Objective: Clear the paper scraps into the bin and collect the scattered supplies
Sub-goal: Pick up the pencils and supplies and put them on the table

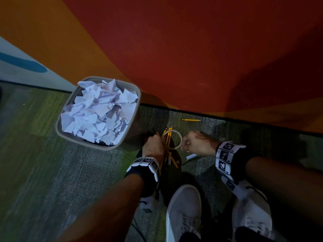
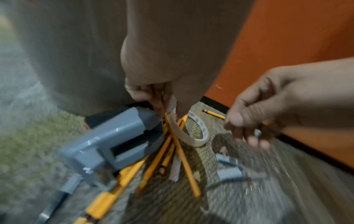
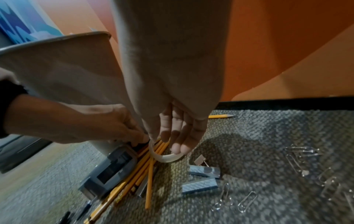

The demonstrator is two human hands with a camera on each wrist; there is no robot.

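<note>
- The bin [image 1: 97, 112], upper left of the head view, is already heaped with paper scraps [image 1: 99, 110]; the supplies lie on the carpet [image 1: 43, 154] just right of it.
- The left hand [image 1: 153, 145] has its fingers [image 2: 138, 91] clamped on a fan of yellow pencils [image 3: 145, 165] at frame centre.
- The right hand [image 1: 197, 144] pinches the rim of a thin tape ring [image 1: 173, 139], which sits over the pencil tips.
- Pencils are light, stiff and prone to roll: best squeezed mid-bundle.
- The ring looks light and thin; hooking it should work.
- One pencil [image 1: 191, 120] lies apart by the wall; paper clips [image 3: 302, 159] are small and fiddly.
</note>
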